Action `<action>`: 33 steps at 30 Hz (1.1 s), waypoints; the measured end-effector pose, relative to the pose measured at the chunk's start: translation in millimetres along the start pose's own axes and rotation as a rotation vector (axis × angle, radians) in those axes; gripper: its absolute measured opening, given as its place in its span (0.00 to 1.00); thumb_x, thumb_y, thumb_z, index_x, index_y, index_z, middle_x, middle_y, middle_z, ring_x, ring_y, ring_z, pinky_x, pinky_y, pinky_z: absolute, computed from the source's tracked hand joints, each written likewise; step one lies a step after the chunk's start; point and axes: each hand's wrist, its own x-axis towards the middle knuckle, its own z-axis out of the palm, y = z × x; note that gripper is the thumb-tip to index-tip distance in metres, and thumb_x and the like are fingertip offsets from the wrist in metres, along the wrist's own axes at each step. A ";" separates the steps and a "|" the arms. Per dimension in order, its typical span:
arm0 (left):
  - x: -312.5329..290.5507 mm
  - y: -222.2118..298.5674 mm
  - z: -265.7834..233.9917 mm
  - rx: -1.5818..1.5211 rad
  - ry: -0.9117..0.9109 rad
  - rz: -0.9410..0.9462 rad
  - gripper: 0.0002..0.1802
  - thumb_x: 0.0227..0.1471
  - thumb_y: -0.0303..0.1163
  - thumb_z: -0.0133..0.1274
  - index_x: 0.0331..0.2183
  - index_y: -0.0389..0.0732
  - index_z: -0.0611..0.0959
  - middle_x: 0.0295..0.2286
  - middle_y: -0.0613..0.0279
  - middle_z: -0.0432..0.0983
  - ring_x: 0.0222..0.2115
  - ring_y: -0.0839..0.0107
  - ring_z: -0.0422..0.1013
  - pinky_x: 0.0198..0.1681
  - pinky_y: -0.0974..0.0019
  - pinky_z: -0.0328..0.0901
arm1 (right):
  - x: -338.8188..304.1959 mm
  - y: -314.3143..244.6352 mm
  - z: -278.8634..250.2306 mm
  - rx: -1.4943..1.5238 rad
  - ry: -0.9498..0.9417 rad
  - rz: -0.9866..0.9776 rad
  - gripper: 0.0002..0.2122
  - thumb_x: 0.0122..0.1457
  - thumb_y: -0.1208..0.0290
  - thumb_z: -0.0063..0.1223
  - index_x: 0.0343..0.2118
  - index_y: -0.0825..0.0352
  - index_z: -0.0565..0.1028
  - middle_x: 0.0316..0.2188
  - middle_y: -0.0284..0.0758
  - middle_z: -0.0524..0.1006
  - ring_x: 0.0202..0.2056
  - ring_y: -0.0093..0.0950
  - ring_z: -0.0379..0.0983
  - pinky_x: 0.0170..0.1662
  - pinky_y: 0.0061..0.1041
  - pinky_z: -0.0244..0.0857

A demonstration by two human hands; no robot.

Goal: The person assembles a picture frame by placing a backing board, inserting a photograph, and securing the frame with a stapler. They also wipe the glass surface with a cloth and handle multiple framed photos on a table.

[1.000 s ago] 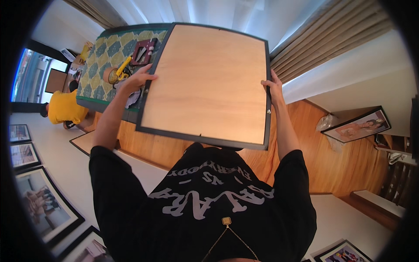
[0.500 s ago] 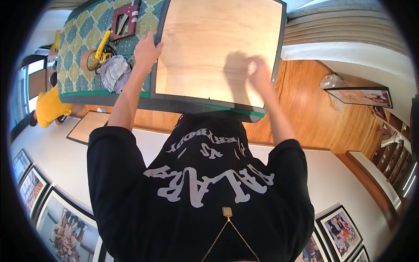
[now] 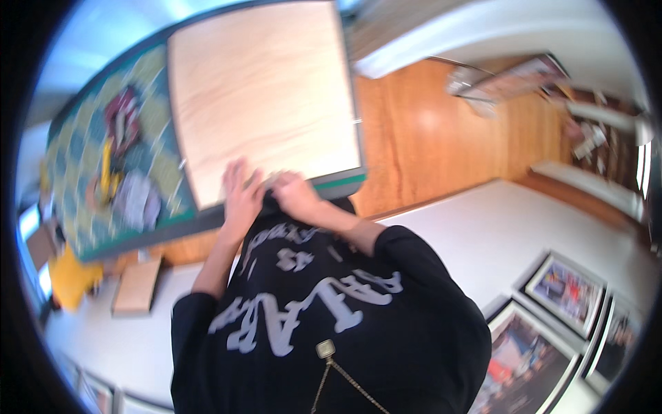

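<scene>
A pale wooden panel [image 3: 265, 90] with a thin dark frame lies flat on the table, and both hands are at its near edge. My left hand [image 3: 241, 200] rests over that edge with its fingers stretched out and apart, nothing seen in them. Close beside it on the right, my right hand [image 3: 295, 196] is at the same edge with fingers curled in a pinch. What they hold, if anything, is hidden and blurred by motion.
On the patterned green cloth [image 3: 76, 152] left of the panel are a maroon frame [image 3: 123, 123], a yellow-handled tool [image 3: 106, 169] and a crumpled grey cloth [image 3: 138, 200]. A person in yellow [image 3: 74, 279] is at the far left. Framed pictures [image 3: 565, 293] line the wall behind me.
My view has turned and shifted, so the table sits further left. Both hands have come from the panel's left and right sides to its near edge, close together.
</scene>
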 end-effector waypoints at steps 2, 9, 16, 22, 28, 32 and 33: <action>0.5 -2.8 3.7 0.015 -0.026 0.001 0.23 0.44 0.26 0.57 0.47 0.44 0.77 0.57 0.40 0.55 0.58 0.37 0.50 0.59 0.37 0.47 | 3.2 -0.8 1.9 -0.077 0.003 -0.006 0.07 0.42 0.74 0.51 0.26 0.69 0.75 0.28 0.42 0.74 0.34 0.41 0.71 0.38 0.39 0.67; 9.9 6.3 2.5 0.024 -0.083 0.009 0.25 0.41 0.19 0.52 0.46 0.39 0.79 0.55 0.36 0.55 0.56 0.32 0.49 0.58 0.38 0.49 | 14.5 -7.2 9.3 -0.211 -0.139 0.247 0.08 0.43 0.68 0.56 0.28 0.62 0.79 0.32 0.38 0.77 0.37 0.36 0.74 0.32 0.38 0.66; 10.4 3.7 -1.5 0.043 -0.107 0.005 0.26 0.40 0.18 0.52 0.45 0.38 0.80 0.55 0.37 0.54 0.56 0.33 0.50 0.57 0.39 0.50 | 29.1 -16.6 -0.2 -0.099 -0.278 0.392 0.06 0.40 0.71 0.57 0.25 0.58 0.79 0.28 0.33 0.79 0.32 0.33 0.76 0.32 0.38 0.60; 10.1 4.1 -1.7 0.074 -0.118 0.022 0.25 0.39 0.20 0.53 0.45 0.40 0.80 0.55 0.37 0.55 0.55 0.33 0.51 0.56 0.39 0.52 | 21.8 -9.3 6.7 -0.087 -0.264 0.339 0.05 0.43 0.69 0.55 0.24 0.54 0.80 0.24 0.32 0.79 0.29 0.32 0.77 0.31 0.38 0.59; 1.1 -23.0 26.7 0.066 0.072 0.101 0.19 0.43 0.30 0.59 0.41 0.42 0.82 0.52 0.34 0.61 0.53 0.35 0.56 0.56 0.38 0.53 | 15.9 -3.1 16.2 -0.154 -0.295 0.250 0.08 0.45 0.68 0.51 0.29 0.55 0.79 0.26 0.35 0.79 0.29 0.35 0.77 0.35 0.43 0.63; 11.0 -3.5 1.2 0.075 0.014 0.039 0.22 0.37 0.28 0.60 0.41 0.45 0.80 0.50 0.41 0.62 0.51 0.36 0.58 0.55 0.39 0.53 | 7.9 -20.2 -2.5 -0.015 -0.011 0.148 0.08 0.46 0.70 0.51 0.31 0.59 0.78 0.28 0.36 0.79 0.31 0.36 0.76 0.36 0.39 0.64; 10.3 -7.6 1.4 0.077 0.016 0.066 0.24 0.37 0.30 0.61 0.42 0.44 0.80 0.51 0.41 0.61 0.52 0.38 0.58 0.56 0.41 0.55 | 4.8 -16.0 7.5 -0.079 0.020 0.155 0.07 0.47 0.70 0.53 0.31 0.61 0.77 0.26 0.36 0.79 0.30 0.37 0.76 0.36 0.40 0.64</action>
